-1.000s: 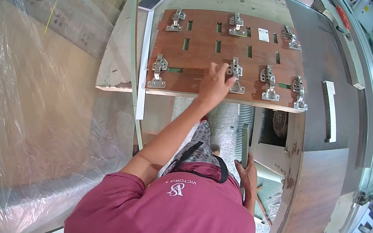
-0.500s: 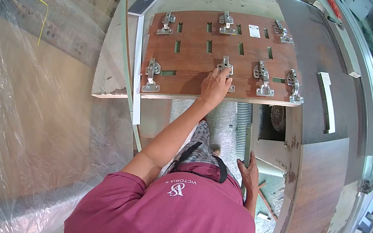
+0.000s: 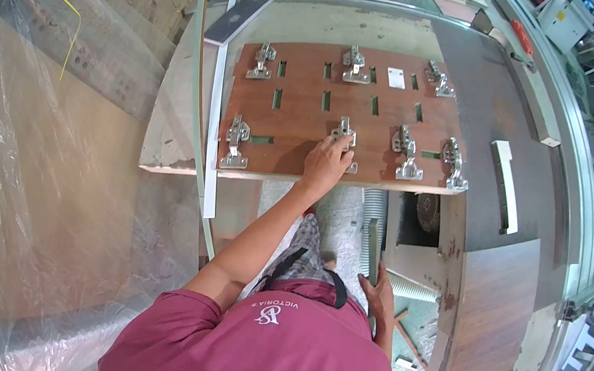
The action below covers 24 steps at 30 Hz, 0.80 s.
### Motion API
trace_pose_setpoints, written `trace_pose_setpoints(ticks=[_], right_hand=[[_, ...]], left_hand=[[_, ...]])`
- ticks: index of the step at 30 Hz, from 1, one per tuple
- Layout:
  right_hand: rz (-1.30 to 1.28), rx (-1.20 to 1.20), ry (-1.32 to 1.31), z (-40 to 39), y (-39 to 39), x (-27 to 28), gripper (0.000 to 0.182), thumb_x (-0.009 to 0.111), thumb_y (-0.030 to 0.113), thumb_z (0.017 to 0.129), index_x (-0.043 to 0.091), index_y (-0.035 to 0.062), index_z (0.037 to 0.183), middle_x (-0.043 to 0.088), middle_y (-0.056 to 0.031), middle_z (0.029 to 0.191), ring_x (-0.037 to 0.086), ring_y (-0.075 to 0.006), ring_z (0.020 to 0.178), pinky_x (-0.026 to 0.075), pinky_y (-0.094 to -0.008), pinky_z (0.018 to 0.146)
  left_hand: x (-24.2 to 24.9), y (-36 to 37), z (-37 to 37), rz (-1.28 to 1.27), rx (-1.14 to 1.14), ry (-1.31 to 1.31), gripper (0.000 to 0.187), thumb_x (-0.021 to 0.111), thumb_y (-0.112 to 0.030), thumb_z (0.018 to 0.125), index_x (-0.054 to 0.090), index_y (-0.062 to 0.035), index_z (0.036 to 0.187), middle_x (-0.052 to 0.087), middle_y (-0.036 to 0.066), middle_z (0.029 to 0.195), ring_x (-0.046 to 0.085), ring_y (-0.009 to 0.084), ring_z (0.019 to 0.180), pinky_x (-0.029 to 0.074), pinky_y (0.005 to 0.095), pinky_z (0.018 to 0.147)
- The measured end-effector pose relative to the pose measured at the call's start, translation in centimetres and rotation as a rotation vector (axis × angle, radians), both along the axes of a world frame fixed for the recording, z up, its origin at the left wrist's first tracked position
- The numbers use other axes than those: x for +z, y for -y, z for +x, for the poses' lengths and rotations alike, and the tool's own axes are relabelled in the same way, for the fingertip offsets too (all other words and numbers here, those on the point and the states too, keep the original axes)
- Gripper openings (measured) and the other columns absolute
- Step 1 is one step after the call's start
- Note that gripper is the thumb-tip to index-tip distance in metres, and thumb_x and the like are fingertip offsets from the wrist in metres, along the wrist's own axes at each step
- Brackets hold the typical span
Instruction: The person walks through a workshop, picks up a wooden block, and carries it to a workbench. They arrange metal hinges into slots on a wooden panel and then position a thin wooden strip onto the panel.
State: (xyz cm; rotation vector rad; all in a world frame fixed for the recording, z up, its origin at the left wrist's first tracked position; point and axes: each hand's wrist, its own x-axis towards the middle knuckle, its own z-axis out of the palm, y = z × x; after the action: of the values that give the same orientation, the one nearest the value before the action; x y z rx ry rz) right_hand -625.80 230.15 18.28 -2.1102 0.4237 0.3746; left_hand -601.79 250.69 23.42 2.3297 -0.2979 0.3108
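Note:
A reddish-brown board [image 3: 297, 115] with several rectangular slots lies on the bench. Metal hinges stand along its far and near sides. My left hand [image 3: 327, 163] is on the middle near hinge [image 3: 345, 128], fingers closed round its lower part and covering some of it. Near the board's right corner are two more hinges [image 3: 408, 153]. At the near left another hinge [image 3: 236, 142] stands by itself. Below the board's front edge, my right hand [image 3: 380, 295] grips a narrow greenish strip [image 3: 373, 247] that points away from me.
Clear plastic sheeting [image 3: 32, 220] covers a large panel at the left. Long thin strips [image 3: 215, 132] cross the bench left of the board. On the right are a white notched piece [image 3: 505, 187] and a brown panel [image 3: 492, 320]. A ribbed hose [image 3: 413, 290] runs below the bench.
The view has shifted, so the board sits lower in it. My left hand stays at the same hinge. My right hand, earlier spread, now has the greenish strip in it.

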Motion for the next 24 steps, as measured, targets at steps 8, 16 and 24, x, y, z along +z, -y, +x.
trace_pose_setpoints(ticks=[8, 16, 24], right_hand=[[0.043, -0.005, -0.037, 0.2, 0.0, 0.4, 0.081, 0.070, 0.036, 0.078, 0.035, -0.0070, 0.137, 0.050, -0.0271, 0.130, 0.051, -0.0343, 0.121, 0.039, -0.0350, 0.101], [0.002, 0.009, -0.024, 0.1, 0.0, 0.6, 0.079, 0.070, 0.036, 0.078, 0.036, -0.0052, 0.137, 0.051, -0.0267, 0.129, 0.052, -0.0351, 0.119, 0.040, -0.0358, 0.099], [-0.002, 0.011, -0.046, -0.1, 0.3, 0.5, 0.079, 0.070, 0.035, 0.078, 0.037, -0.0045, 0.137, 0.051, -0.0272, 0.128, 0.052, -0.0363, 0.119, 0.041, -0.0371, 0.099]], left_hand=[[0.1, -0.2, -0.2, 0.016, 0.014, -0.054, 0.035, 0.060, -0.026, 0.085, 0.057, -0.0133, 0.117, 0.061, 0.014, 0.099, 0.059, 0.0336, 0.094, 0.047, 0.0434, 0.080], [-0.3, -0.2, 0.0, 0.019, 0.023, -0.038, 0.034, 0.060, -0.027, 0.084, 0.058, -0.0143, 0.116, 0.061, 0.013, 0.095, 0.060, 0.0334, 0.092, 0.047, 0.0434, 0.079], [-0.9, -0.3, 0.1, 0.033, 0.027, -0.010, 0.035, 0.061, -0.030, 0.084, 0.057, -0.0189, 0.118, 0.058, 0.013, 0.093, 0.060, 0.0331, 0.089, 0.048, 0.0434, 0.075]])
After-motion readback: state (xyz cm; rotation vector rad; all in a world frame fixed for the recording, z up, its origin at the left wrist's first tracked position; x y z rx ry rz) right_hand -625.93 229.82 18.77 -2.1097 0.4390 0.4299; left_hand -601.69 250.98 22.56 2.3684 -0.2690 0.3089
